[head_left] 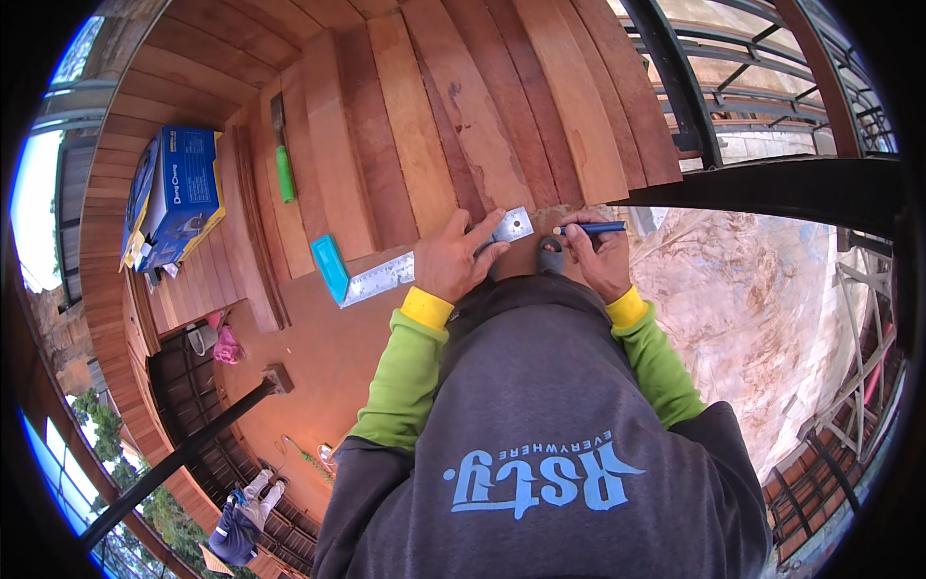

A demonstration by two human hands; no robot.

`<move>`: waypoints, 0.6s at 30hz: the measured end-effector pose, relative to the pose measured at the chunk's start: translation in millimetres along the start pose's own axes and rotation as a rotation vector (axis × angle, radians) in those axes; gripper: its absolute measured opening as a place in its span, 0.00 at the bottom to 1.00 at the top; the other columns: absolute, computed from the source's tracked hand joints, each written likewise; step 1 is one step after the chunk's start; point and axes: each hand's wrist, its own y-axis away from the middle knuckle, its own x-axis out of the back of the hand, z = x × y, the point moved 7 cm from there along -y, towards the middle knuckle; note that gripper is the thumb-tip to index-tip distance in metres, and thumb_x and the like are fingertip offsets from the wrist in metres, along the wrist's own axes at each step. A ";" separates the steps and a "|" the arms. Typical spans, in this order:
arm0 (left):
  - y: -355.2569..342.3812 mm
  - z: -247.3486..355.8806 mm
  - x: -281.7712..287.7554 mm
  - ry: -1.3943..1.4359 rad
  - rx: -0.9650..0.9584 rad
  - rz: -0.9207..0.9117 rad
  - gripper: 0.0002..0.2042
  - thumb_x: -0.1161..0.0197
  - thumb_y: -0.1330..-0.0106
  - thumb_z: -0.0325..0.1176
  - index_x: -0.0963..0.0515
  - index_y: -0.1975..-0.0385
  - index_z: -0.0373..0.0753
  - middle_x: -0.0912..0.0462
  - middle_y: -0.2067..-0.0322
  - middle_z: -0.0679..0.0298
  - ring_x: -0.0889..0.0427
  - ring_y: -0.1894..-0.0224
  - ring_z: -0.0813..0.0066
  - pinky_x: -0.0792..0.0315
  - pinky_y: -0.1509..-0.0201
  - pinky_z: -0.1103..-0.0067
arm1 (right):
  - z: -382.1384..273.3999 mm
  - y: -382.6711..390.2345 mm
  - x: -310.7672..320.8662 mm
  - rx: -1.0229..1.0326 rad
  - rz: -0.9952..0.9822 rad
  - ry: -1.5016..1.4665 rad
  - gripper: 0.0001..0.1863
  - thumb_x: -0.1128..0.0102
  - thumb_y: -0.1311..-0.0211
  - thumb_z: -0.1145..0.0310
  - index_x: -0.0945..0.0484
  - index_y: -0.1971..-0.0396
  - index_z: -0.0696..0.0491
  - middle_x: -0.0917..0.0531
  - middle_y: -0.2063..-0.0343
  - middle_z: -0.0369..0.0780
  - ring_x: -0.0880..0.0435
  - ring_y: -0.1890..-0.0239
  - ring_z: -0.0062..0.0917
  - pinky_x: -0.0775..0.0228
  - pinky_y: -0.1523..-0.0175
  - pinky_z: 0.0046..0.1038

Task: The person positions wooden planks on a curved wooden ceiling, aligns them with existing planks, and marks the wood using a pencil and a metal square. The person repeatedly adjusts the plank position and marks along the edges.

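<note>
My left hand (451,255) is closed on the metal blade of a try square (379,281), thumb and forefinger near the blade's far end. The square has a turquoise handle (331,267) at its left and lies close to the ends of several reddish-brown wooden planks (415,145). To the right, my right hand (600,262) pinches a dark blue pencil (603,228), its pale tip pointing left toward the end of the blade. A small gap separates the tip from the blade.
A green-handled chisel (284,174) lies on the planks. Left of it stands a blue cardboard box (188,188). A dark steel beam (772,188) runs off to the right above a stained pale surface (743,338). Another person (241,526) is low at the left, near a black post (183,463).
</note>
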 end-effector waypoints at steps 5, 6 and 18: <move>-6.1 -6.1 -3.4 -0.011 -0.013 -0.020 0.21 0.35 0.43 0.48 0.21 0.49 0.53 0.31 0.73 0.65 0.24 0.75 0.66 0.30 0.75 0.71 | -4.0 -4.4 -7.4 -0.033 -0.006 -0.061 0.08 0.44 0.34 0.69 0.21 0.63 0.58 0.21 0.75 0.33 0.26 0.74 0.11 0.34 0.69 0.15; -6.7 -7.2 -3.8 -0.010 -0.015 -0.023 0.21 0.35 0.42 0.48 0.21 0.49 0.53 0.31 0.73 0.65 0.24 0.75 0.66 0.30 0.75 0.71 | -4.6 -6.1 -10.0 -0.017 0.004 -0.070 0.09 0.44 0.33 0.68 0.21 0.63 0.58 0.21 0.75 0.33 0.26 0.74 0.11 0.34 0.70 0.15; -12.7 -7.5 -3.2 0.014 -0.045 -0.066 0.21 0.36 0.42 0.48 0.21 0.48 0.52 0.30 0.73 0.65 0.23 0.75 0.65 0.29 0.75 0.70 | -18.3 -29.2 -19.8 0.062 0.014 -0.061 0.08 0.45 0.33 0.70 0.22 0.60 0.58 0.19 0.72 0.33 0.23 0.71 0.12 0.31 0.67 0.15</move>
